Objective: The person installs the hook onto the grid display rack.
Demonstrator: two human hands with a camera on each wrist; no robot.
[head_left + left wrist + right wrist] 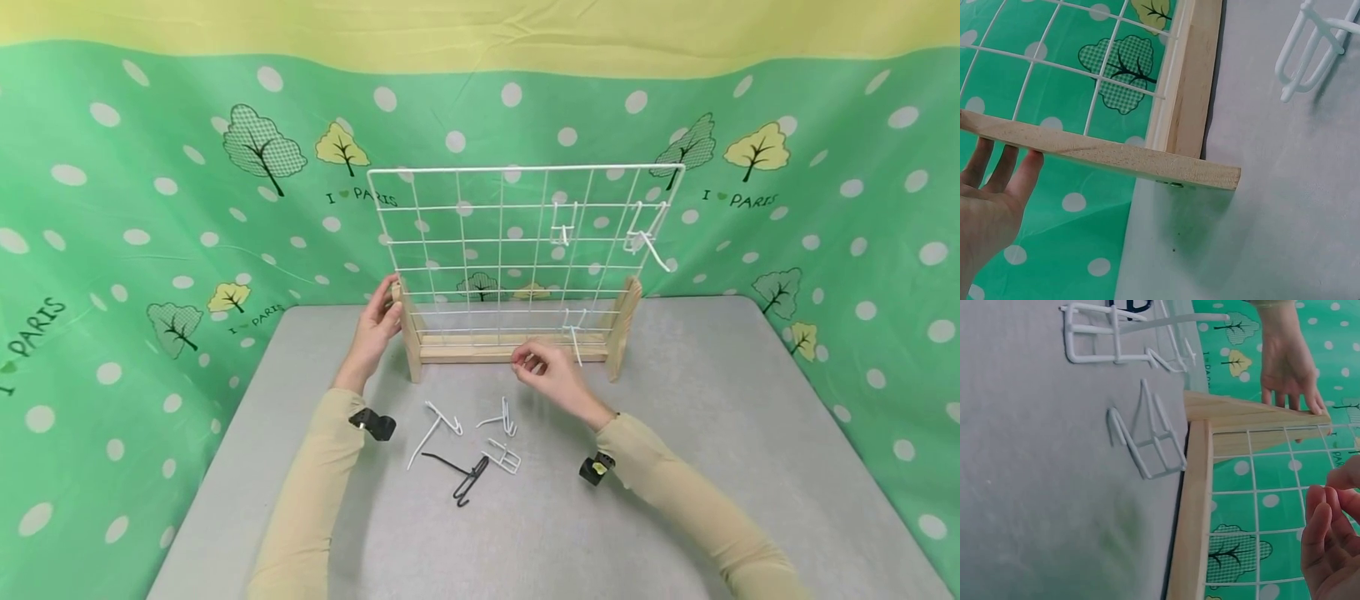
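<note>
A white wire grid panel [480,242] stands upright in a wooden base with two side posts. My left hand [375,325] touches the left wooden post [408,333]; in the left wrist view, straight fingers [1025,175] press its outer face. The right hand [551,375] is in front of the base bar, fingers curled and thumb near the index fingertip, and I see nothing between them. White hooks hang on the grid: a short one [562,229] and a long one [643,240] high on the right, another [574,333] low down beside the right hand.
On the grey table [675,500] before the stand lie loose hooks: a long white one [435,425], two smaller white ones [506,417], and a black one [468,479]. A green dotted cloth [112,208] encloses the table's back and sides.
</note>
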